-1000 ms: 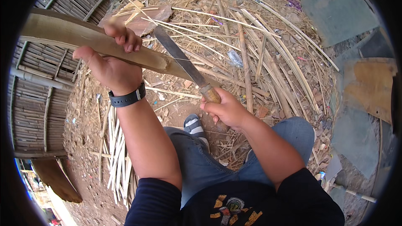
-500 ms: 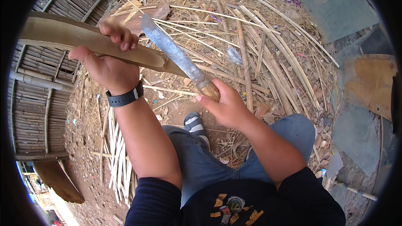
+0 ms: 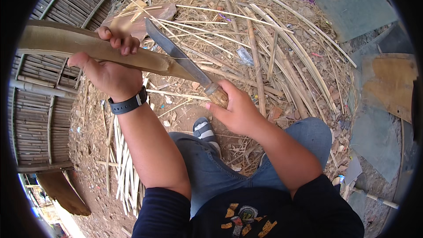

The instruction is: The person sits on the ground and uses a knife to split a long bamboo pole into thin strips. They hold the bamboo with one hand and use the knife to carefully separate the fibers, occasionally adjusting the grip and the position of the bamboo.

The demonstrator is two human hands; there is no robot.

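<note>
My left hand [image 3: 108, 68] grips a long curved piece of split bamboo [image 3: 66, 44] held crosswise over my lap; a dark watch [image 3: 128, 103] is on that wrist. My right hand [image 3: 235, 110] holds the wooden handle of a long knife [image 3: 178, 57]. The blade points up and away to the left, its edge resting against the near end of the bamboo piece [image 3: 172, 68]. My knees in blue jeans and one striped sandal [image 3: 205, 130] show below.
Dry bamboo strips and shavings [image 3: 264, 39] litter the ground ahead. A bundle of thin slats [image 3: 123, 167] lies by my left leg. A woven bamboo panel [image 3: 35, 97] stands at the left. Flat grey and brown sheets [image 3: 383, 83] lie at the right.
The knife has swung up and away from the bamboo's end, the blade tip moving further left and up, and my right hand rose slightly. My left hand holds the bamboo steady.
</note>
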